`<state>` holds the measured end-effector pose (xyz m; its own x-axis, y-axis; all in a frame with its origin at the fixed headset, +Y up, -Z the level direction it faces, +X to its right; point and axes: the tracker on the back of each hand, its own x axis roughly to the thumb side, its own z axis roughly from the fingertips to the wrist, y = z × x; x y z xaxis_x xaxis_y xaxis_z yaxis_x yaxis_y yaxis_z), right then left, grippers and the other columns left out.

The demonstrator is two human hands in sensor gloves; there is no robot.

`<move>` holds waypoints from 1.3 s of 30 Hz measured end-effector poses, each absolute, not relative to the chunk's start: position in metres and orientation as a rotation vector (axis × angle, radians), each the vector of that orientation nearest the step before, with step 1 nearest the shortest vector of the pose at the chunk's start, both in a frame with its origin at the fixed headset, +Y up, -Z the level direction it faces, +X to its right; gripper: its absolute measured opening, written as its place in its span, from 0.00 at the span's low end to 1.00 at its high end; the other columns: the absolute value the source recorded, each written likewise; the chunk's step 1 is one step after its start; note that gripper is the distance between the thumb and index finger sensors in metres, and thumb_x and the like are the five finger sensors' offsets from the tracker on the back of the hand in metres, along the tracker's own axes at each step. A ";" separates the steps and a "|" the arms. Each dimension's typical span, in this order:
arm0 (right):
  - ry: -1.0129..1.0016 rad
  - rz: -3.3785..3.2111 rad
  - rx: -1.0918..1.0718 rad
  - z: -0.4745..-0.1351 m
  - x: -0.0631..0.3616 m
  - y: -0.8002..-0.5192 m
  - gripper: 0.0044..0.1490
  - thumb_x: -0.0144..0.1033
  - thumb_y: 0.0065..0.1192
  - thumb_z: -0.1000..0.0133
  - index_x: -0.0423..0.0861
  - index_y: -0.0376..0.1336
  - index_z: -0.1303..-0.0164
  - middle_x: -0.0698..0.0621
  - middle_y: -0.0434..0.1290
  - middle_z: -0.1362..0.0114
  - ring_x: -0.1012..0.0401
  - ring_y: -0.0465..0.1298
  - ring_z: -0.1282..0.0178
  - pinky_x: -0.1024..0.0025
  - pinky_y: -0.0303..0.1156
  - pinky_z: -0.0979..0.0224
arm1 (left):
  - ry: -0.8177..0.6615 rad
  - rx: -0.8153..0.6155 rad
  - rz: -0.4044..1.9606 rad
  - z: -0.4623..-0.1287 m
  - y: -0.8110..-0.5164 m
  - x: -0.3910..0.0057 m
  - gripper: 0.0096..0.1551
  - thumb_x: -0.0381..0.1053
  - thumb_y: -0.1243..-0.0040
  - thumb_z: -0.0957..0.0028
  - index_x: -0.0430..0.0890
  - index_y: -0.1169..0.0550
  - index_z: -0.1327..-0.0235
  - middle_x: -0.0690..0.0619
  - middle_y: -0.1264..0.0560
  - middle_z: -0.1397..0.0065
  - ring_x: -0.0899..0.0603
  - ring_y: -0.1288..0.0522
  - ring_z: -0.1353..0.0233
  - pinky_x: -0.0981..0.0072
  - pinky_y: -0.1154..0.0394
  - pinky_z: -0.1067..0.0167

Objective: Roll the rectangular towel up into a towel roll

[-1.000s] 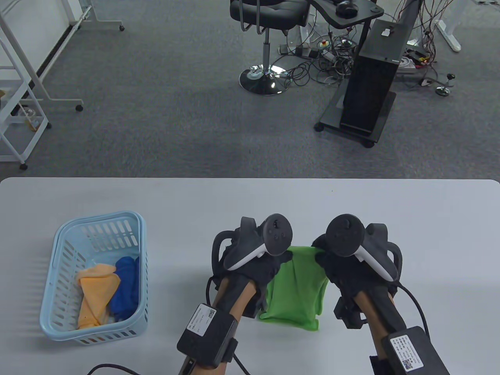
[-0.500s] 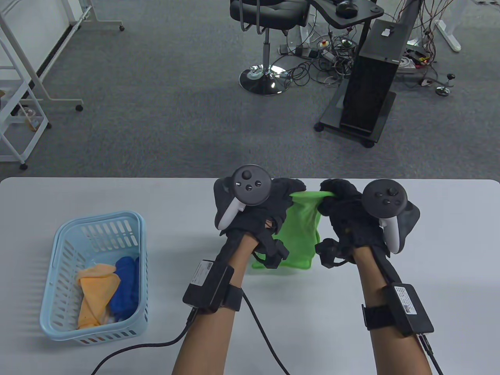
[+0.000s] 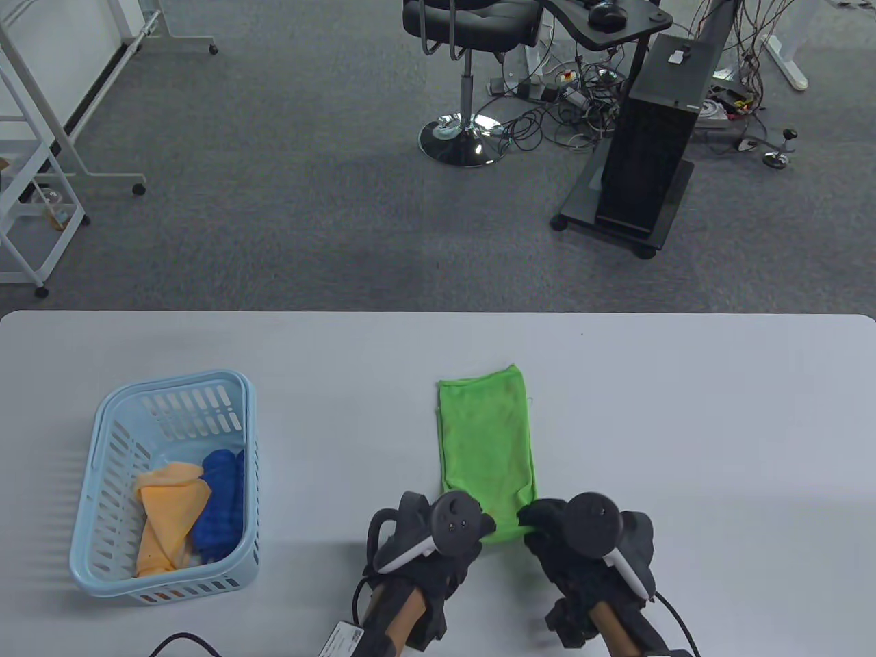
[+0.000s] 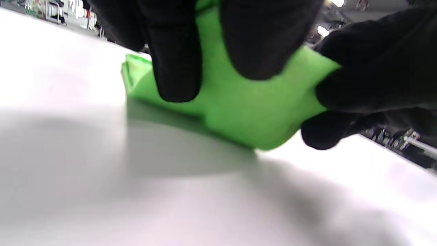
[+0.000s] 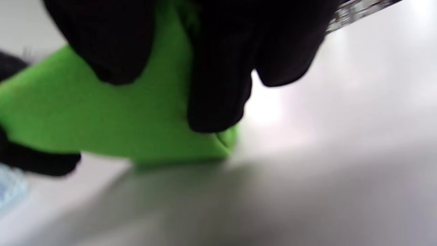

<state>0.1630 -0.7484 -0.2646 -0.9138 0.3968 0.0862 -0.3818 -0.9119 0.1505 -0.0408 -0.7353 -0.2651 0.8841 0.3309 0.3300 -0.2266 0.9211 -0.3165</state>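
Observation:
A bright green towel (image 3: pixel 486 441) lies flat on the white table (image 3: pixel 684 424) as a narrow strip running away from me. My left hand (image 3: pixel 472 537) pinches its near left corner and my right hand (image 3: pixel 540 527) pinches its near right corner. Both trackers hide most of the fingers from above. In the left wrist view gloved fingers (image 4: pixel 177 58) curl over the lifted green edge (image 4: pixel 239 112). The right wrist view shows fingers (image 5: pixel 218 85) curled over the same green edge (image 5: pixel 136 130), just above the table.
A light blue basket (image 3: pixel 102 479) stands at the left of the table, holding an orange cloth (image 3: pixel 168 513) and a blue cloth (image 3: pixel 219 499). Beyond the table's far edge are grey carpet, an office chair (image 3: pixel 465 41) and a black stand (image 3: pixel 643 157).
Both hands carried the towel out toward the far edge, laid it down flat, then came back to its near end, which they now pinch close to me.

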 end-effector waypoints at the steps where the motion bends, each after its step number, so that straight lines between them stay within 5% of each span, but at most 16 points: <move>1: 0.202 2.782 0.217 -0.259 0.160 -0.749 0.31 0.42 0.70 0.64 0.53 0.72 0.48 0.50 0.73 0.35 0.60 0.85 0.51 0.54 0.75 0.38 | -0.387 -0.274 0.287 -0.259 -0.737 -0.042 0.29 0.54 0.31 0.60 0.54 0.16 0.41 0.47 0.24 0.26 0.46 0.16 0.33 0.49 0.31 0.33; 5: 0.196 2.841 0.332 -0.246 0.155 -0.752 0.31 0.44 0.69 0.64 0.53 0.73 0.48 0.49 0.73 0.35 0.60 0.84 0.53 0.53 0.75 0.37 | -0.340 -0.235 0.245 -0.242 -0.740 -0.047 0.28 0.58 0.32 0.60 0.56 0.13 0.45 0.50 0.18 0.30 0.41 0.14 0.37 0.40 0.26 0.38; 8: 0.234 2.762 0.318 -0.243 0.157 -0.765 0.32 0.45 0.69 0.65 0.52 0.74 0.48 0.48 0.72 0.35 0.59 0.84 0.54 0.52 0.74 0.37 | -0.290 -0.174 0.222 -0.238 -0.750 -0.051 0.27 0.60 0.33 0.62 0.55 0.10 0.50 0.42 0.25 0.28 0.31 0.35 0.29 0.33 0.44 0.33; 10: 0.469 2.759 0.327 -0.244 0.155 -0.768 0.33 0.44 0.67 0.62 0.52 0.72 0.44 0.47 0.68 0.31 0.57 0.81 0.49 0.50 0.71 0.34 | -0.294 -0.309 0.219 -0.239 -0.750 -0.053 0.28 0.60 0.36 0.59 0.57 0.13 0.45 0.43 0.31 0.26 0.31 0.43 0.26 0.32 0.51 0.31; 15: 0.527 2.734 0.338 -0.245 0.156 -0.772 0.35 0.46 0.62 0.60 0.53 0.70 0.40 0.47 0.64 0.30 0.57 0.79 0.47 0.49 0.69 0.32 | -0.349 -0.378 0.259 -0.238 -0.754 -0.057 0.29 0.50 0.41 0.53 0.55 0.19 0.36 0.45 0.24 0.40 0.33 0.37 0.28 0.31 0.48 0.31; 19: 0.532 2.746 0.343 -0.245 0.156 -0.771 0.35 0.47 0.60 0.59 0.53 0.70 0.40 0.47 0.65 0.31 0.57 0.79 0.48 0.49 0.69 0.32 | -0.348 -0.313 0.257 -0.238 -0.753 -0.060 0.33 0.47 0.36 0.56 0.59 0.25 0.33 0.47 0.17 0.46 0.36 0.28 0.31 0.30 0.39 0.33; 24: 0.424 2.799 0.337 -0.244 0.158 -0.764 0.39 0.45 0.66 0.62 0.48 0.68 0.37 0.50 0.78 0.47 0.59 0.84 0.61 0.53 0.75 0.38 | -0.294 -0.242 0.215 -0.238 -0.754 -0.060 0.24 0.55 0.34 0.60 0.54 0.15 0.49 0.49 0.11 0.59 0.39 0.20 0.36 0.33 0.34 0.35; 31: 0.237 2.927 0.306 -0.236 0.160 -0.748 0.44 0.47 0.66 0.63 0.52 0.62 0.32 0.47 0.69 0.32 0.55 0.80 0.45 0.48 0.69 0.33 | -0.244 -0.199 0.105 -0.238 -0.764 -0.051 0.24 0.57 0.36 0.59 0.52 0.13 0.53 0.49 0.12 0.60 0.38 0.21 0.36 0.33 0.35 0.35; 36: 0.028 2.875 0.475 -0.227 0.148 -0.736 0.30 0.42 0.65 0.61 0.56 0.68 0.45 0.49 0.58 0.27 0.52 0.67 0.28 0.44 0.60 0.26 | -0.231 -0.195 0.069 -0.240 -0.768 -0.044 0.24 0.58 0.36 0.59 0.51 0.13 0.53 0.49 0.12 0.61 0.38 0.21 0.36 0.33 0.35 0.35; 39: 0.152 2.912 0.567 -0.228 0.137 -0.746 0.29 0.44 0.65 0.62 0.55 0.70 0.49 0.49 0.60 0.27 0.52 0.68 0.28 0.44 0.60 0.25 | -0.225 -0.200 0.057 -0.241 -0.769 -0.043 0.24 0.58 0.36 0.59 0.51 0.13 0.53 0.49 0.12 0.61 0.38 0.21 0.36 0.33 0.35 0.34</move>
